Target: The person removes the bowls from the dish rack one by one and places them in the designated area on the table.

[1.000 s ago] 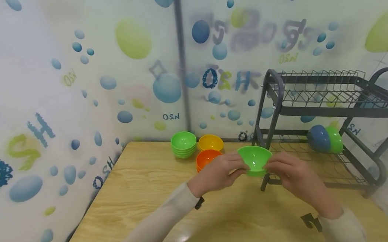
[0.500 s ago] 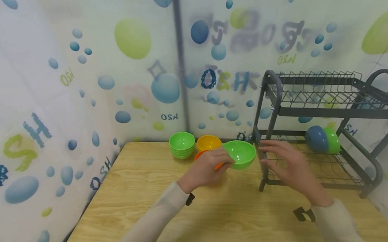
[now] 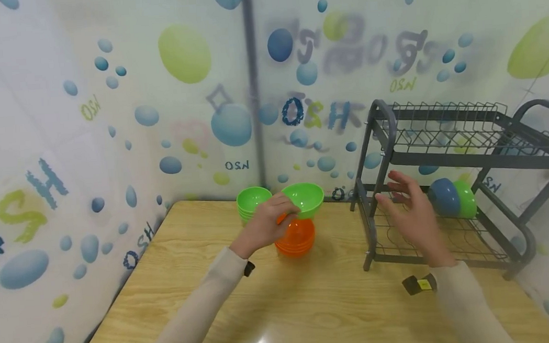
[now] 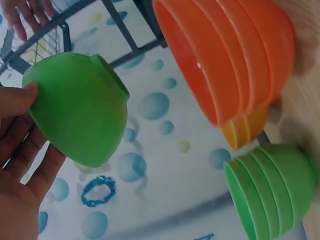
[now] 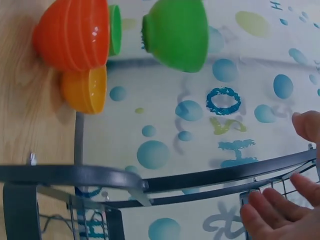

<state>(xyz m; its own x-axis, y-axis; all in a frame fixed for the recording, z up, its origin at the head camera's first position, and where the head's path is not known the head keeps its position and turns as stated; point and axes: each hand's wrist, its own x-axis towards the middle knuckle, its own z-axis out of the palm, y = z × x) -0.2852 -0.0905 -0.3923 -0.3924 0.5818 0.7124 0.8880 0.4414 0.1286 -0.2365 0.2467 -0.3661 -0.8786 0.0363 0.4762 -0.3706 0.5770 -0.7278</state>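
Note:
My left hand (image 3: 267,220) pinches the rim of a green bowl (image 3: 304,198), holding it in the air above the stacked orange bowls (image 3: 295,238). In the left wrist view the thumb and fingers grip one side of this green bowl (image 4: 80,107). A stack of green bowls (image 3: 251,200) stands partly behind my left hand. Yellow bowls (image 4: 245,131) show in the left wrist view between the orange and green stacks; in the head view the raised bowl hides them. My right hand (image 3: 411,215) holds nothing, fingers spread, in front of the dish rack (image 3: 381,149).
On the rack's lower shelf a blue bowl (image 3: 444,198) and a green bowl (image 3: 466,199) lie on their sides, next to each other. The rack's upper shelf is a wire basket (image 3: 446,129). A patterned wall covering (image 3: 196,118) stands behind the wooden table (image 3: 311,305).
The green bowl has moved left in my left hand, away from the rack and over the orange stack. My right hand has let go of it and lifted slightly, its fingers spreading.

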